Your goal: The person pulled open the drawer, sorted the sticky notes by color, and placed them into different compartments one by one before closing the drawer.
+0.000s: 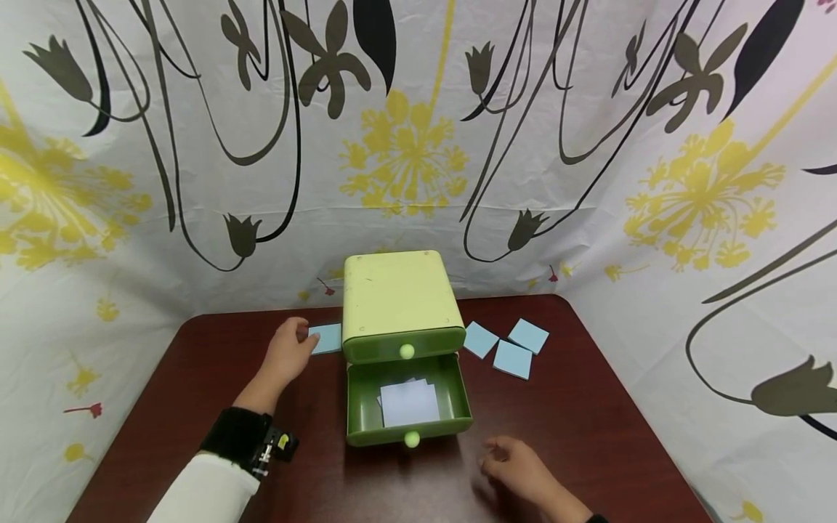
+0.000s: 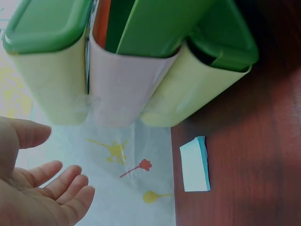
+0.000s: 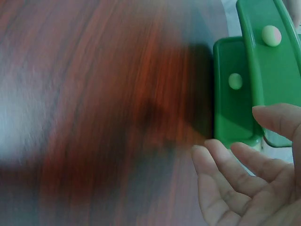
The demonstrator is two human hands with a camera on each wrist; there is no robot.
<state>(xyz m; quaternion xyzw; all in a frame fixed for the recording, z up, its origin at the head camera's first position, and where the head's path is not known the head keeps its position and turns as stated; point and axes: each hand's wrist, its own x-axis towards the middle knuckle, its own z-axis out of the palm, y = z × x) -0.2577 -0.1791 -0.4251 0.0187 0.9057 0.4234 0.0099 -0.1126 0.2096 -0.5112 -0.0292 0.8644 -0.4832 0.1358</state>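
Note:
A small drawer unit (image 1: 399, 290) with a pale yellow top stands at mid-table. Its middle green drawer (image 1: 362, 399) is pulled out, with white paper slips (image 1: 410, 404) lying inside. Left of the unit, my left hand (image 1: 289, 350) hovers with fingers loosely bent, overlapping the edge of a light blue sticky-note pad (image 1: 328, 338) in the head view. The left wrist view shows that hand holding nothing, apart from the pad (image 2: 195, 165). My right hand (image 1: 519, 468), also holding nothing, hangs relaxed off the right front corner of the pulled-out drawer.
Several more light blue pads lie right of the unit, among them a front one (image 1: 513, 359). Behind the dark red-brown table (image 1: 588, 407) hangs a white flowered curtain (image 1: 418, 181), which also runs along both sides. A dark wristband (image 1: 238, 439) circles the left wrist.

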